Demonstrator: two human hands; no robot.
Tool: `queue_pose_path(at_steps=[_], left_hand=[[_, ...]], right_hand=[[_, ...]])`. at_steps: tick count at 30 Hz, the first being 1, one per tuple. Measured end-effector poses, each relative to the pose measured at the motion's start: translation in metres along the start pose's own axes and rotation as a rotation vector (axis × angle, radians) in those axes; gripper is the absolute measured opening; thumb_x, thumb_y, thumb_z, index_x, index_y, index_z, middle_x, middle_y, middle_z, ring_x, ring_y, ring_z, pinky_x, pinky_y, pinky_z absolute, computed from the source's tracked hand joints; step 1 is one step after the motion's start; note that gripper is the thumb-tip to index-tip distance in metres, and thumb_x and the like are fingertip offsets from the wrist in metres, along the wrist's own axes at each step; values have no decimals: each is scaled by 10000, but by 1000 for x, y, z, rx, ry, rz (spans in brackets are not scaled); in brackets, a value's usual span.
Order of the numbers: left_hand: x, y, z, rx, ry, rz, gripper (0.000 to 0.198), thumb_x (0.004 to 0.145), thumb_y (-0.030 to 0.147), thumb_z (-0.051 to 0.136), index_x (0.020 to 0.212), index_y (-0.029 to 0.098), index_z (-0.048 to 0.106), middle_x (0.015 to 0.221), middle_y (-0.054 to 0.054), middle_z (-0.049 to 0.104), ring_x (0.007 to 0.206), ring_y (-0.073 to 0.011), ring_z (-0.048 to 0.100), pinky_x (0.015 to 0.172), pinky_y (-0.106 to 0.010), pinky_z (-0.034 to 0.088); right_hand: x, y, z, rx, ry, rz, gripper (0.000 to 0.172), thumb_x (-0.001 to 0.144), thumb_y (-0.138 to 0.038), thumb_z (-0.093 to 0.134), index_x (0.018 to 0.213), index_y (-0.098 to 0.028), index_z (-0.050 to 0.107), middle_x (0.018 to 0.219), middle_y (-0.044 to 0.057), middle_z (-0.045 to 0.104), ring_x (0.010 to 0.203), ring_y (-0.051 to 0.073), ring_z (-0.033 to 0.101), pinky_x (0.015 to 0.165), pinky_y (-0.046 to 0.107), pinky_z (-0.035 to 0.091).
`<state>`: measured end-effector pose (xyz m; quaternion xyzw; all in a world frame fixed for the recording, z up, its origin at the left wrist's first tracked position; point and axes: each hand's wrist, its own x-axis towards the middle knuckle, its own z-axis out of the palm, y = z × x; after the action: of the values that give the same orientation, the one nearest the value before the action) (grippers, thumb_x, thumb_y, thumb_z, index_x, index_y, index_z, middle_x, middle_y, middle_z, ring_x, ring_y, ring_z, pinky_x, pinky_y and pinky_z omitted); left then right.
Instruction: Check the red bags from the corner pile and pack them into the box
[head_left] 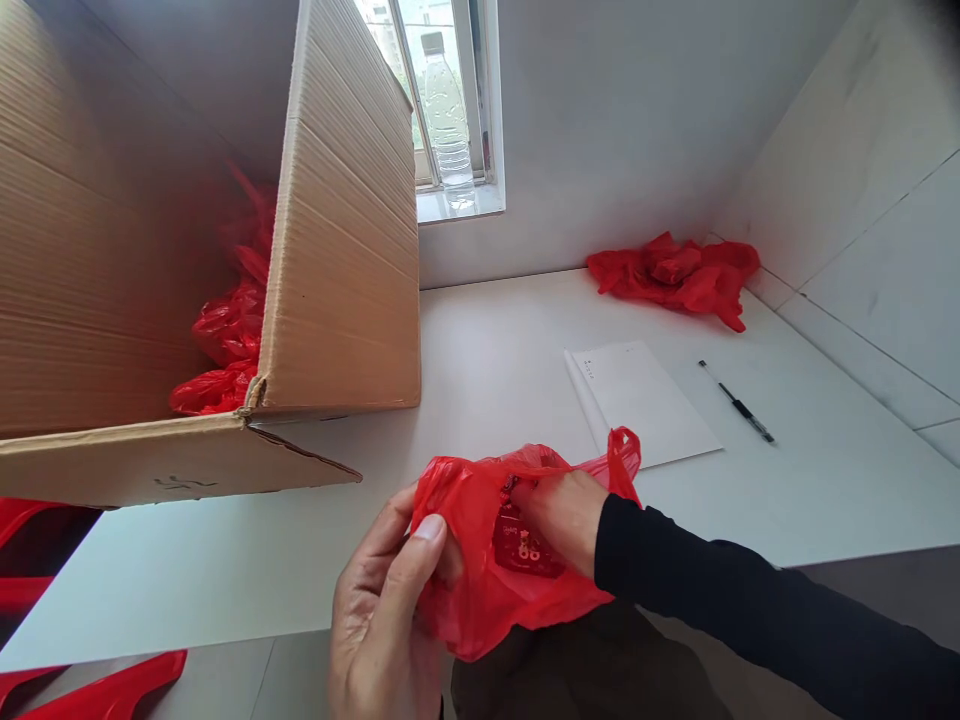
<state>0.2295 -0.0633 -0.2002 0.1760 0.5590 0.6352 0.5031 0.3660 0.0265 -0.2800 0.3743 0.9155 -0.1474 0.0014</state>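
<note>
A red plastic bag (480, 590) is held over the front edge of the white table, its mouth facing up toward me. My left hand (397, 600) pinches the bag's left rim between thumb and fingers. Through the opening reaches my right hand (566, 515), in a black sleeve; its fingers are hidden inside the bag. Beside those fingers lies a dark red packet (525, 545) with gold printing. Whether the right hand grips anything cannot be seen. One bag handle (624, 455) stands up behind the right wrist.
At the left stands a large open cardboard box (341, 230) with red plastic bags (229, 330) inside. The white table (487, 370) bears a paper pad (652, 405), a pen (739, 403) and a crumpled red bag (675, 275). A water bottle (450, 130) stands on the windowsill.
</note>
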Motion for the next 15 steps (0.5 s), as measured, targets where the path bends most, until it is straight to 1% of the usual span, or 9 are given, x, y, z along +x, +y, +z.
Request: queue_pose_path(at_steps=[2, 3, 4, 6, 7, 8, 11, 13, 15], left_hand=[[3, -1, -3, 6, -37, 20, 175, 751, 319, 787, 825, 211, 670, 561, 49, 461, 499, -78, 405, 451, -184, 365], [4, -1, -4, 7, -43, 25, 171, 757, 315, 785, 842, 214, 676, 566, 50, 458, 502, -78, 407, 458, -185, 373], [5, -2, -5, 6, -37, 26, 172, 763, 314, 782, 865, 219, 681, 581, 48, 468, 507, -78, 411, 468, -187, 384], [7, -3, -6, 8, -33, 29, 170, 769, 316, 780, 876, 224, 685, 589, 46, 471, 511, -82, 419, 475, -191, 394], [7, -3, -6, 14, -38, 30, 164, 772, 320, 777, 867, 223, 685, 582, 46, 465, 502, -84, 415, 464, -194, 388], [7, -3, -6, 21, -46, 31, 161, 774, 326, 776, 857, 223, 683, 573, 47, 460, 492, -85, 409, 453, -197, 381], [7, -3, -5, 24, -45, 34, 157, 768, 318, 778, 814, 213, 672, 565, 50, 457, 480, -82, 402, 448, -198, 381], [5, -2, -3, -3, -25, 32, 169, 751, 300, 791, 777, 206, 653, 577, 48, 471, 500, -81, 427, 468, -190, 394], [3, -1, 0, -15, 2, 20, 173, 748, 300, 790, 819, 208, 662, 570, 54, 460, 488, -72, 409, 447, -176, 367]], right_hand=[[7, 1, -2, -66, -110, 2, 122, 818, -90, 560, 805, -147, 667, 757, 89, 711, 710, 240, 682, 572, 305, 430], [9, 1, -3, -63, -119, -4, 111, 826, -109, 568, 847, -146, 671, 762, 91, 714, 703, 239, 682, 570, 305, 433], [12, 1, -3, -55, -102, -16, 134, 843, -129, 568, 927, -149, 671, 814, 95, 726, 743, 243, 690, 595, 307, 448], [17, 0, -3, -53, -74, -46, 213, 874, -143, 549, 1064, -164, 643, 949, 102, 736, 873, 253, 695, 680, 318, 476], [20, -1, -3, -55, -71, -57, 224, 871, -133, 549, 1074, -164, 639, 985, 104, 734, 914, 259, 690, 708, 324, 480], [23, -1, -2, -61, -75, -62, 208, 860, -116, 555, 1041, -159, 648, 989, 107, 733, 931, 265, 685, 722, 329, 480], [29, -2, 1, -80, -85, -46, 146, 831, -69, 554, 891, -147, 663, 910, 108, 729, 880, 270, 681, 699, 331, 466], [31, -2, 2, -79, -62, -18, 132, 872, -110, 530, 873, -155, 654, 892, 105, 722, 849, 267, 675, 672, 331, 453], [30, -2, 3, -69, -32, 21, 164, 925, -174, 482, 885, -168, 641, 881, 102, 714, 812, 265, 671, 632, 334, 433]])
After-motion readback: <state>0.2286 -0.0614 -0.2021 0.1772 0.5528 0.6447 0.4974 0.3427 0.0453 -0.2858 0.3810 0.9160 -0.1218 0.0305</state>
